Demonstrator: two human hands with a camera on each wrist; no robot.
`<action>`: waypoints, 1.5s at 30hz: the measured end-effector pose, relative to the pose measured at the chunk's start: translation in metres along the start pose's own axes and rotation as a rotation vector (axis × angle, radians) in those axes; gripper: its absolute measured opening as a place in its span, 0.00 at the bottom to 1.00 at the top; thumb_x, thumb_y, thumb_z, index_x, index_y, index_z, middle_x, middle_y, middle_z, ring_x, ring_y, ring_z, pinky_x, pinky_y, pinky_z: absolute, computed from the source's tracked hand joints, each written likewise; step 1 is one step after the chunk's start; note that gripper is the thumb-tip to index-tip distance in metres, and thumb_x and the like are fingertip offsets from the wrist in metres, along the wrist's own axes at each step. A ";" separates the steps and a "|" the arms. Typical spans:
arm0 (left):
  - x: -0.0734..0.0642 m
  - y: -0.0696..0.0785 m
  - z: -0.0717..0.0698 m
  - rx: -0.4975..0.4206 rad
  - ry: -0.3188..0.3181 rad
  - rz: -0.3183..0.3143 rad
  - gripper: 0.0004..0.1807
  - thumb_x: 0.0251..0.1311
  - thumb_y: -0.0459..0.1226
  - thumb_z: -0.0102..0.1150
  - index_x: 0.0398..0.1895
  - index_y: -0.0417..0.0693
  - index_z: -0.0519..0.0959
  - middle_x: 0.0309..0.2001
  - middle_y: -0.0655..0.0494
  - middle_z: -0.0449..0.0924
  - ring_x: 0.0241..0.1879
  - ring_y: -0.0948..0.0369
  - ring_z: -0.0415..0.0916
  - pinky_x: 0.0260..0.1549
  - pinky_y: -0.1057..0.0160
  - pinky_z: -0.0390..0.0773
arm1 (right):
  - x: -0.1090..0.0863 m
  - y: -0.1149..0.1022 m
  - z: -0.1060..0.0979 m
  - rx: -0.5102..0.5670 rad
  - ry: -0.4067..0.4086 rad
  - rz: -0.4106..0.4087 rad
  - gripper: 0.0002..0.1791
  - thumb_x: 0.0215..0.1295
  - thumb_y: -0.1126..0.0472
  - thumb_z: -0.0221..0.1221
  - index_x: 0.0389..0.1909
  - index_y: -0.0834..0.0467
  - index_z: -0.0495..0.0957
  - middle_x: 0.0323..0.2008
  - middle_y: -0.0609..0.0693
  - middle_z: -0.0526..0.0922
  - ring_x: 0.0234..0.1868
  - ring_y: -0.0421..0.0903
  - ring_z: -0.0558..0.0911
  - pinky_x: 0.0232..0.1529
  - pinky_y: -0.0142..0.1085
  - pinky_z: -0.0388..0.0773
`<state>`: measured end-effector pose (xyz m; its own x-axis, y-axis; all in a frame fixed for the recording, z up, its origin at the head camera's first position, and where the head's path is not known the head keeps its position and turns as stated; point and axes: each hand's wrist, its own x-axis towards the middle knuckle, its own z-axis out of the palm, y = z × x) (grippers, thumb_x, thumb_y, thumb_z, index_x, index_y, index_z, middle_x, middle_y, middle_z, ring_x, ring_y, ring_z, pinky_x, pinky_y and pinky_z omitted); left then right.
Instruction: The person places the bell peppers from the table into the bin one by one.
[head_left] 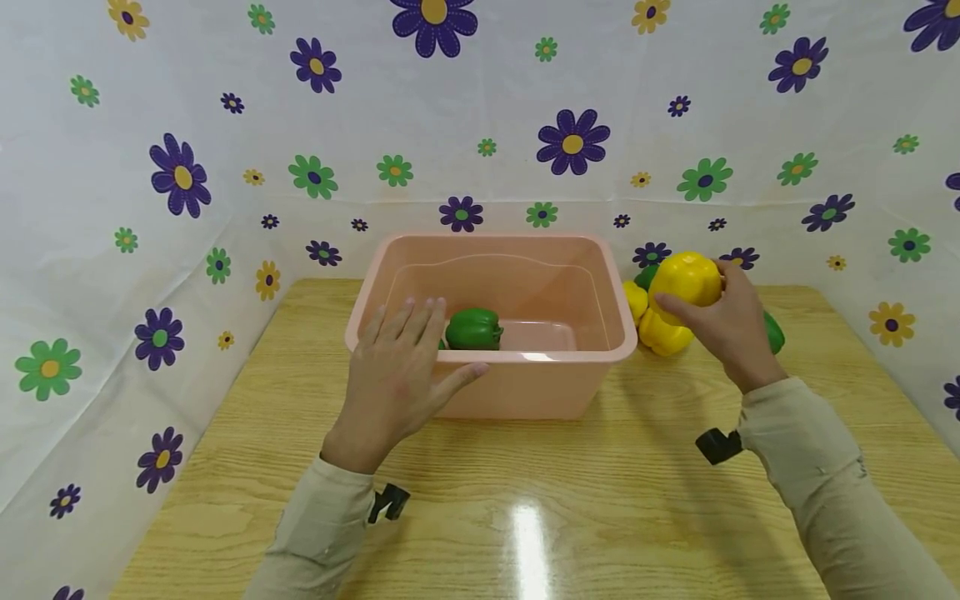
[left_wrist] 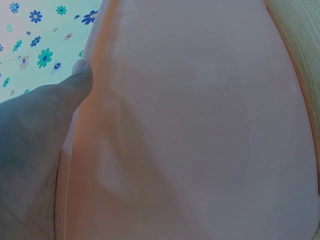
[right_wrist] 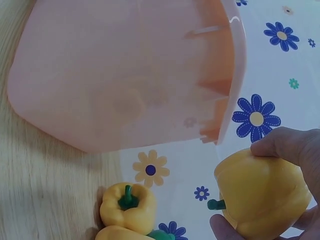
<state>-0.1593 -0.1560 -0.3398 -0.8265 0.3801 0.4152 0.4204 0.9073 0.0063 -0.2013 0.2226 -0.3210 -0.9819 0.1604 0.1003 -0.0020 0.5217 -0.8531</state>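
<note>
Pale wood-grain table, right hand gripping a glossy, rounded yellow pepper; slick skin might slip. Left hand: fingers straight.

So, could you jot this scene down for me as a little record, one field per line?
Right hand: grips a yellow pepper, to the right of the pink bin
Left hand: at the bin's front rim, fingers straight
Inside the bin: a green pepper; a bit more green beside it, mostly hidden by the hand
Right of the bin: loose yellow peppers and loose green peppers
Surface: wooden table
Backdrop: white cloth with printed flowers
</note>
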 end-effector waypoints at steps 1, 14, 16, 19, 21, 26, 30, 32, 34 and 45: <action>0.000 0.000 0.000 0.000 -0.003 -0.002 0.52 0.63 0.70 0.49 0.76 0.40 0.63 0.72 0.43 0.67 0.73 0.43 0.62 0.72 0.37 0.54 | 0.000 -0.001 0.000 0.002 0.000 -0.001 0.51 0.66 0.46 0.66 0.78 0.64 0.49 0.69 0.67 0.64 0.61 0.64 0.70 0.64 0.60 0.71; 0.001 0.000 0.000 0.004 -0.013 -0.007 0.52 0.63 0.71 0.49 0.76 0.40 0.64 0.73 0.43 0.67 0.73 0.44 0.61 0.72 0.37 0.54 | -0.002 -0.012 0.004 0.039 0.003 -0.035 0.51 0.66 0.47 0.67 0.78 0.64 0.49 0.70 0.66 0.63 0.63 0.64 0.69 0.65 0.60 0.70; 0.001 0.000 0.000 0.005 -0.012 -0.005 0.52 0.63 0.71 0.49 0.76 0.40 0.63 0.73 0.43 0.67 0.73 0.44 0.61 0.72 0.37 0.54 | -0.002 -0.014 0.005 0.045 -0.001 -0.034 0.51 0.66 0.47 0.67 0.78 0.64 0.49 0.70 0.67 0.63 0.63 0.64 0.69 0.65 0.60 0.70; 0.001 0.000 0.001 0.004 -0.004 -0.001 0.52 0.63 0.71 0.49 0.76 0.39 0.64 0.72 0.43 0.67 0.73 0.43 0.62 0.72 0.37 0.54 | -0.002 -0.015 0.006 0.052 -0.004 -0.037 0.51 0.66 0.47 0.66 0.78 0.64 0.49 0.69 0.66 0.63 0.63 0.63 0.70 0.65 0.60 0.70; 0.000 0.000 0.001 0.003 -0.002 0.000 0.52 0.63 0.71 0.48 0.76 0.39 0.64 0.72 0.43 0.67 0.72 0.43 0.62 0.72 0.37 0.53 | -0.003 -0.016 0.006 0.058 -0.007 -0.041 0.51 0.66 0.47 0.66 0.78 0.64 0.49 0.69 0.66 0.63 0.62 0.63 0.70 0.64 0.60 0.70; 0.000 0.000 0.001 0.002 -0.001 0.000 0.52 0.63 0.71 0.49 0.75 0.40 0.64 0.72 0.43 0.67 0.72 0.43 0.62 0.72 0.37 0.53 | -0.004 -0.018 0.008 0.069 -0.007 -0.058 0.50 0.66 0.47 0.66 0.77 0.64 0.49 0.68 0.66 0.63 0.62 0.63 0.70 0.64 0.60 0.71; 0.000 0.000 0.001 0.003 -0.005 -0.005 0.52 0.63 0.71 0.48 0.76 0.40 0.64 0.73 0.43 0.67 0.73 0.44 0.62 0.72 0.38 0.53 | -0.004 -0.020 0.009 0.076 -0.008 -0.064 0.49 0.66 0.47 0.66 0.77 0.63 0.50 0.68 0.66 0.64 0.62 0.63 0.70 0.64 0.60 0.71; 0.000 0.000 0.001 0.003 -0.008 -0.007 0.52 0.63 0.71 0.49 0.76 0.40 0.64 0.73 0.44 0.67 0.73 0.44 0.62 0.72 0.38 0.53 | -0.004 -0.020 0.010 0.080 -0.008 -0.065 0.49 0.66 0.48 0.66 0.77 0.63 0.50 0.69 0.65 0.64 0.62 0.63 0.70 0.64 0.60 0.71; 0.001 0.000 0.000 0.004 -0.014 -0.010 0.52 0.63 0.71 0.49 0.76 0.40 0.63 0.73 0.44 0.66 0.73 0.44 0.61 0.72 0.38 0.52 | -0.005 -0.020 0.011 0.082 -0.007 -0.070 0.49 0.66 0.48 0.66 0.77 0.63 0.50 0.69 0.65 0.64 0.62 0.63 0.70 0.64 0.60 0.71; 0.000 0.001 0.000 0.005 -0.017 -0.014 0.52 0.63 0.71 0.48 0.76 0.40 0.63 0.73 0.44 0.66 0.73 0.44 0.61 0.72 0.38 0.52 | -0.007 -0.021 0.014 0.080 -0.007 -0.088 0.49 0.66 0.48 0.67 0.77 0.63 0.51 0.68 0.65 0.64 0.62 0.63 0.70 0.64 0.61 0.71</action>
<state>-0.1591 -0.1551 -0.3396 -0.8385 0.3706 0.3995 0.4071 0.9134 0.0069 -0.1972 0.1990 -0.3106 -0.9786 0.1106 0.1736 -0.1034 0.4652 -0.8791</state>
